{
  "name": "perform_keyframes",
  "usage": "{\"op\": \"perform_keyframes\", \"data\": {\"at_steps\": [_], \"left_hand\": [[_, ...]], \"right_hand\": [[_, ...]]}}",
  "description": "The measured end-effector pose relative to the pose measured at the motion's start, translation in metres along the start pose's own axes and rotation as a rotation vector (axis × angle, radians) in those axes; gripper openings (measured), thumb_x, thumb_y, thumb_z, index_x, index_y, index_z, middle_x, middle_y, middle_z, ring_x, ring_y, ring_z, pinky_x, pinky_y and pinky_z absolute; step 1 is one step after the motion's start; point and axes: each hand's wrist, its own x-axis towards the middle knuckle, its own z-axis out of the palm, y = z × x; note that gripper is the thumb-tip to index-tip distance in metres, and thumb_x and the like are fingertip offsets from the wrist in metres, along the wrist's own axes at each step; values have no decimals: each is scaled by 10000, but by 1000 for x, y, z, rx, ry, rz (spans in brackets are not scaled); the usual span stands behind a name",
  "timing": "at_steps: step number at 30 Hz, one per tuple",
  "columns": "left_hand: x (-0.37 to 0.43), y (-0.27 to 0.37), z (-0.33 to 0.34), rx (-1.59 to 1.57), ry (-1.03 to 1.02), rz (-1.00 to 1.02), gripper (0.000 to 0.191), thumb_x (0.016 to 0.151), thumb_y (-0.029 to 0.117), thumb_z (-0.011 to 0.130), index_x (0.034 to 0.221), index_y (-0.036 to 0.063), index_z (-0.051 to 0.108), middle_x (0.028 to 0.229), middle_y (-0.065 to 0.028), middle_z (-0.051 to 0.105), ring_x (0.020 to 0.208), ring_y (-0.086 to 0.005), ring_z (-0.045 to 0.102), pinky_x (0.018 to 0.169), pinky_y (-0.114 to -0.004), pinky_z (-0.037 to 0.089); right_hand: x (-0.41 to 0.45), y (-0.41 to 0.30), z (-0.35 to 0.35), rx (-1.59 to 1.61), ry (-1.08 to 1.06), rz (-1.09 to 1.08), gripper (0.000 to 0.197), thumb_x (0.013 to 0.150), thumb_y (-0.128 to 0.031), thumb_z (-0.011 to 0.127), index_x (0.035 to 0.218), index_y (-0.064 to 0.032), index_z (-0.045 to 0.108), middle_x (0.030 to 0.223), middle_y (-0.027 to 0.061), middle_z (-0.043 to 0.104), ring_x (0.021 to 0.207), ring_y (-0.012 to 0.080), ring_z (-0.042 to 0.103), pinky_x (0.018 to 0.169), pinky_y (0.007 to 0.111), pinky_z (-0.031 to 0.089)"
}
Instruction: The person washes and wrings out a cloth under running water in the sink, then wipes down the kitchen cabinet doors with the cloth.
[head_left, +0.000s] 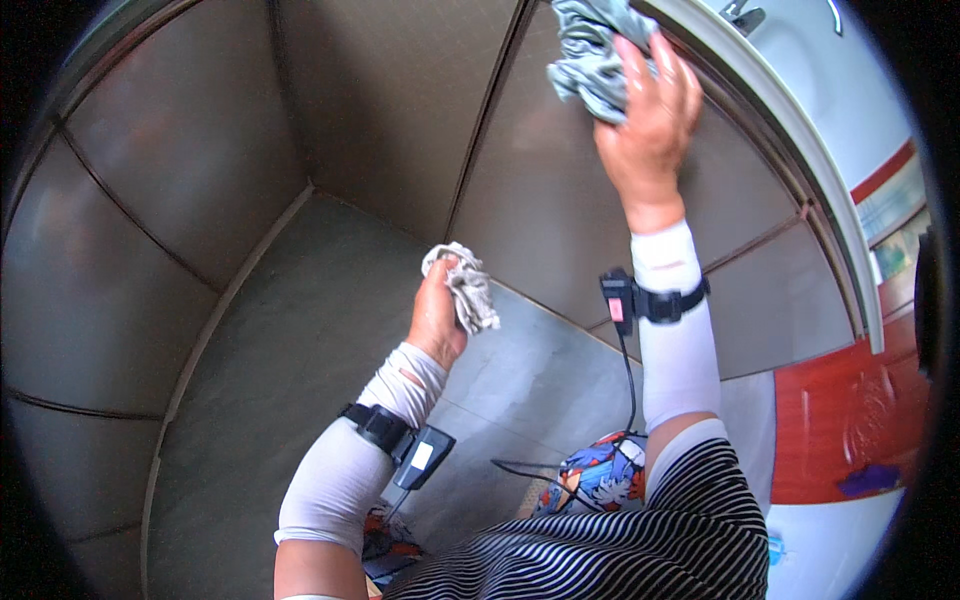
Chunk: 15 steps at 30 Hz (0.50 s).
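My left hand (437, 315) grips a crumpled whitish cloth (472, 292) above the grey floor, in front of a brown tiled wall. The cloth bunches out past my thumb. Higher up and to the right, my right hand (652, 127) presses a grey-green cloth (596, 56) near the top of the tiled wall (540, 172), just below a pale rim. Its fingers are spread over the cloth and look wet. The cloth's upper end is cut off by the picture's edge.
Brown tiled walls (180, 142) enclose the grey floor (247, 360) at left and ahead. At right is a white washbasin (817, 67) with a metal tap (742, 16), and a red panel (847, 420) lies lower. Cables hang from the wrist-strapped devices (619, 300).
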Motion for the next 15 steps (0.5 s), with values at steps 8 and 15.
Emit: {"op": "perform_keyframes", "data": {"at_steps": [8,15], "left_hand": [[10,47,28,16,33,138,108,869,212,480,873,114,526,720,-17,567,610,-157,567,553,-310,506],[10,83,30,-17,-50,217,93,859,202,508,885,113,518,735,-20,549,602,-139,537,504,-285,458]], "right_hand": [[-121,-41,48,-71,-451,-361,337,780,-169,576,1096,-70,639,1196,45,584,1130,274,492,810,473,446],[-159,-43,30,140,-654,-375,270,739,-169,583,978,-61,649,1161,50,592,1051,234,522,756,387,427]]}}
